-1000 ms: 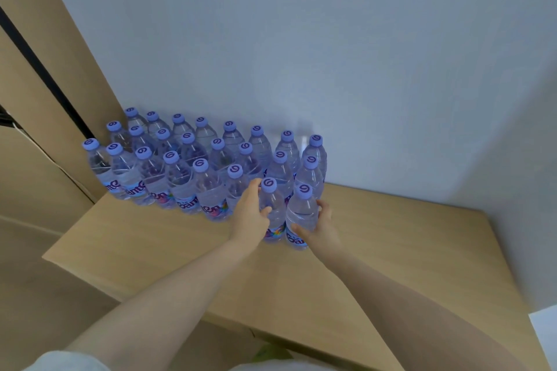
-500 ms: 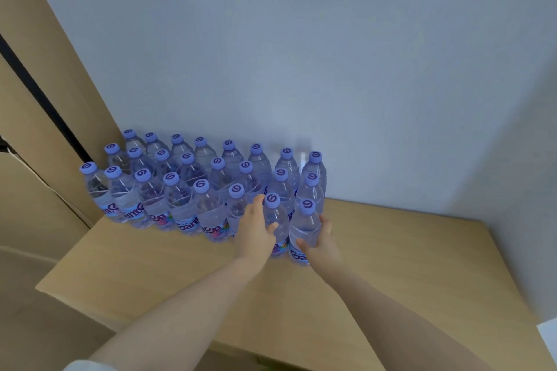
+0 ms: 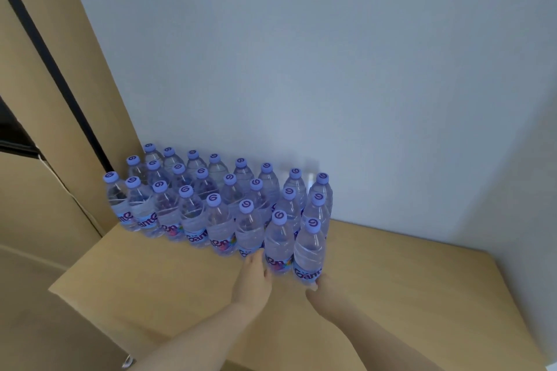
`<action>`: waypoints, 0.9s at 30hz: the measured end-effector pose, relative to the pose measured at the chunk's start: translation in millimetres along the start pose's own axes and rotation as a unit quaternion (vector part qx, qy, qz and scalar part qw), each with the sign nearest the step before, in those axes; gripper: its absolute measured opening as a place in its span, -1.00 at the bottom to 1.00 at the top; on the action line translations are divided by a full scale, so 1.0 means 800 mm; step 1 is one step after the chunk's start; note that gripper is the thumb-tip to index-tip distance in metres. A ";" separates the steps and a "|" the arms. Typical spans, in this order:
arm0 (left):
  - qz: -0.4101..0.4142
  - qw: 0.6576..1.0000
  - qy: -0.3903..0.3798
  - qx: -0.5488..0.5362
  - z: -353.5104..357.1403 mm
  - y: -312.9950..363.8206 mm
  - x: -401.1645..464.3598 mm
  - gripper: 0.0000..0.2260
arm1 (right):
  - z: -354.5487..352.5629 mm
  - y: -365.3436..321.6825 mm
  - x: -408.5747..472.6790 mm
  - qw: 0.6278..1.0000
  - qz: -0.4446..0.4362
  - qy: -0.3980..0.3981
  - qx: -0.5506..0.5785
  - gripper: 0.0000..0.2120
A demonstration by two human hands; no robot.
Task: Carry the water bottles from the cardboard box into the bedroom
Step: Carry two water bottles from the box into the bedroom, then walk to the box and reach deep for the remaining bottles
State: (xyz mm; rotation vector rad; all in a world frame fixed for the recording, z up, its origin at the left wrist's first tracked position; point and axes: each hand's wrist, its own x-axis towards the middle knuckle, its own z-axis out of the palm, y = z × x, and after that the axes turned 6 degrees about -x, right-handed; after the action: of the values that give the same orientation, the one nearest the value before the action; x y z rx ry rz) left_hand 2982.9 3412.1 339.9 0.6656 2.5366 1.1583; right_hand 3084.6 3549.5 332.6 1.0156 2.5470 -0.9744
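Now, item by item from the bottom of the frame upward.

Forearms: two bare forearms enter from the bottom edge and reach toward the middle of the frame.

Left hand (image 3: 254, 278): lower centre. Half a second ago it was cupped around the side of the second front bottle; it has since slid down and back, and now lies low at the foot of the bottles with the fingertips just touching. Grip: released, fingers relaxed, holding nothing.

Right hand (image 3: 321, 288): just right of the left hand. It has likewise dropped from the side of the end bottle (image 3: 310, 253) to its base. Only the fingertips meet the label's lower edge. Grip: released; no fingers curl round the bottle.

Table (image 3: 180, 295): light wood top, filling the lower half of the frame. It carries all the stock.

Water bottles (image 3: 217, 214): clear, purple caps, upright, packed in three rows running from centre left to centre right, the back row against the wall (image 3: 331, 69). The two nearest bottles, the end bottle and its neighbour (image 3: 278, 242), stand touching at the right end of the front row.

Wooden panel (image 3: 75, 99): upper left of the frame, tall, beside the rows.

Reading: both hands have let go, so this pair counts as delivered. Judged from the full rows, the carrying is well advanced; the cardboard box is out of sight, so what is left in it cannot be told.
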 end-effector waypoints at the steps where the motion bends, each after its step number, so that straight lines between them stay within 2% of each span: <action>1: -0.013 1.000 -0.019 0.013 -0.001 -0.008 -0.006 -0.60 | 0.002 0.001 -0.001 0.999 -0.007 -0.015 -0.028 -0.70; 3: -0.033 0.997 -0.047 0.047 -0.004 -0.021 -0.015 -0.63 | 0.004 -0.001 -0.005 0.998 -0.018 -0.036 -0.044 -0.66; 5: -0.058 0.994 -0.062 0.073 -0.011 -0.032 -0.025 -0.64 | 0.007 -0.011 -0.009 0.995 -0.046 -0.052 -0.068 -0.78; 7: -0.091 0.989 -0.069 0.093 -0.023 -0.044 -0.037 -0.66 | 0.014 -0.024 -0.013 0.991 -0.078 -0.066 -0.090 -0.81; 13: -0.201 0.973 -0.059 0.096 -0.078 -0.074 -0.070 -0.70 | 0.030 -0.092 -0.034 0.963 -0.165 -0.136 -0.162 -0.68; 16: -0.229 0.968 -0.048 0.094 -0.123 -0.092 -0.078 -0.72 | 0.036 -0.149 -0.040 0.935 -0.214 -0.172 -0.224 -0.67; 20: -0.260 0.958 -0.068 0.098 -0.197 -0.120 -0.091 -0.71 | 0.059 -0.228 -0.046 0.917 -0.227 -0.194 -0.265 -0.69; 23: -0.269 0.954 -0.077 0.108 -0.261 -0.157 -0.105 -0.78 | 0.094 -0.291 -0.050 0.903 -0.248 -0.216 -0.278 -0.82; 27: -0.301 0.944 -0.031 0.129 -0.358 -0.228 -0.134 -0.79 | 0.169 -0.378 -0.052 0.888 -0.304 -0.211 -0.273 -0.78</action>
State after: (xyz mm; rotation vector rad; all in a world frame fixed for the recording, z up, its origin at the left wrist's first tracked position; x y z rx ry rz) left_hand 2899.4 3069.7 390.6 -0.0438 2.5748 0.5904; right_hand 2905.4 3276.4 399.5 -0.1551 2.5306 -0.4473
